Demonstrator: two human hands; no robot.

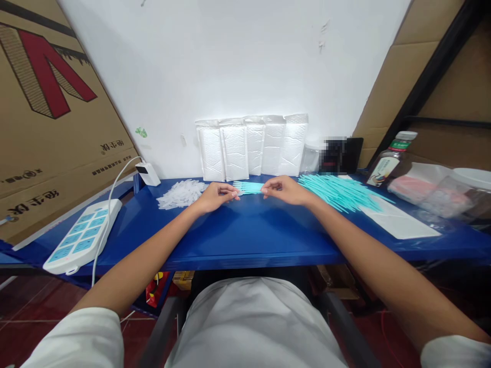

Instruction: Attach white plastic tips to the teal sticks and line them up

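Several thin turquoise sticks lie side by side on the blue table, between my two hands. My left hand is closed in a pinch at their left end; a small translucent whitish piece shows at its fingertips. At the sticks' right end, my right hand pinches thumb and fingers on a turquoise stick. Beside my left hand is a heap of small translucent white pieces. A large loose pile of the same turquoise sticks spreads to the right of my right hand.
White padded envelopes lean on the wall behind. At left are a power strip and a white device. A white sheet, a bottle, a clear jar and plastic bags stand or lie at right.
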